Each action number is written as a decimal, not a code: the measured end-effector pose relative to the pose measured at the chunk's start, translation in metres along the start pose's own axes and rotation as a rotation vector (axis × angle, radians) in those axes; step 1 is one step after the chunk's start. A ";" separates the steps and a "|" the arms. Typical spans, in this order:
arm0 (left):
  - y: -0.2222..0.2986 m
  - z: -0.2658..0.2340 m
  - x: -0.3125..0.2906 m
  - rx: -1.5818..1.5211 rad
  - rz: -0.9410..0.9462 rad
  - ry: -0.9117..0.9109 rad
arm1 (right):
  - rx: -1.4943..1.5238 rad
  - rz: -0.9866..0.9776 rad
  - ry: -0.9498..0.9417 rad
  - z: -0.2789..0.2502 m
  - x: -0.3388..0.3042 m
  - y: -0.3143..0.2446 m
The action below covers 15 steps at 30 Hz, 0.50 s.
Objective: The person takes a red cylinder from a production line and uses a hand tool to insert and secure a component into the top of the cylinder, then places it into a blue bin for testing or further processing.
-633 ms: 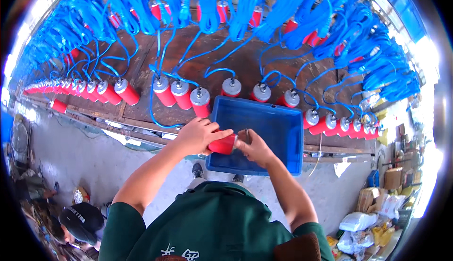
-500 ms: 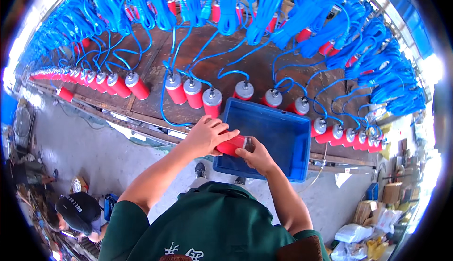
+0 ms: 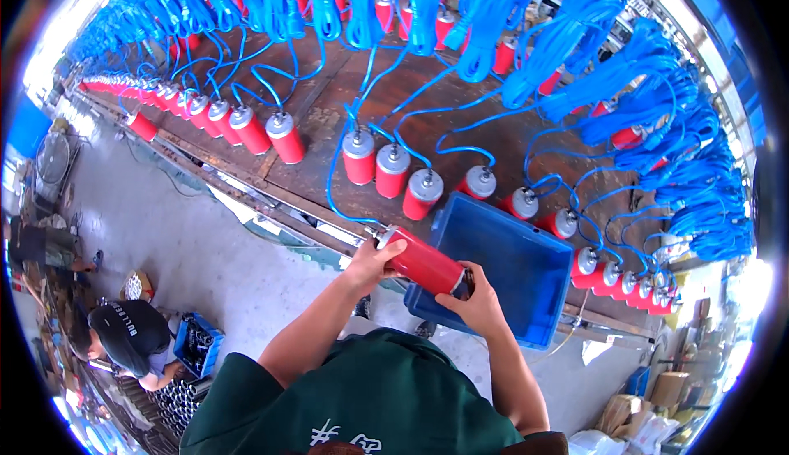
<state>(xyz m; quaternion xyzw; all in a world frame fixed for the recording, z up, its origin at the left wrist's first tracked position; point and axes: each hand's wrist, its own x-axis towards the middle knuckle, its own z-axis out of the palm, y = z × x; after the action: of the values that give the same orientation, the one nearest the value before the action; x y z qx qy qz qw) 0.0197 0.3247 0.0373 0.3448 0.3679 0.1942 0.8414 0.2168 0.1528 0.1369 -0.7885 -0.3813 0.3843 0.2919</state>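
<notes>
My left grip (image 3: pixel 371 267) is closed around the upper left end of a red cylinder (image 3: pixel 423 262), the thumb lying along its side near the silvery cap. My right grip (image 3: pixel 478 299) clasps the lower right end, where a small dark part sits between my fingers, too covered to make out. The cylinder tilts down to the right, over the left side of a blue bin (image 3: pixel 514 270); I cannot tell whether they touch. A blue cable (image 3: pixel 330 177) curves away from its capped end onto the brown surface (image 3: pixel 311 194). Just beyond stand three red cylinders with grey tops (image 3: pixel 391 172), and bundled blue cables (image 3: pixel 485 36) hang along the far side.
</notes>
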 end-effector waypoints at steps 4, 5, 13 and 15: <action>0.019 -0.008 -0.011 -0.088 0.064 0.202 | 0.009 -0.013 0.070 0.005 0.004 0.000; 0.023 -0.022 -0.010 -0.107 0.140 0.260 | 0.043 0.010 0.076 -0.001 0.002 -0.002; 0.154 -0.103 0.010 1.038 0.631 0.757 | 0.177 0.143 0.297 -0.028 -0.035 0.008; 0.173 -0.114 0.034 1.170 0.699 0.778 | 0.183 0.176 0.337 -0.025 -0.041 0.016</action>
<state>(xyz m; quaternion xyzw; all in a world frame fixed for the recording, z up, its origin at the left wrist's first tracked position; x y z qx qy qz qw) -0.0563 0.5129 0.0898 0.7350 0.5489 0.3291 0.2238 0.2271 0.1062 0.1540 -0.8420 -0.2201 0.3041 0.3874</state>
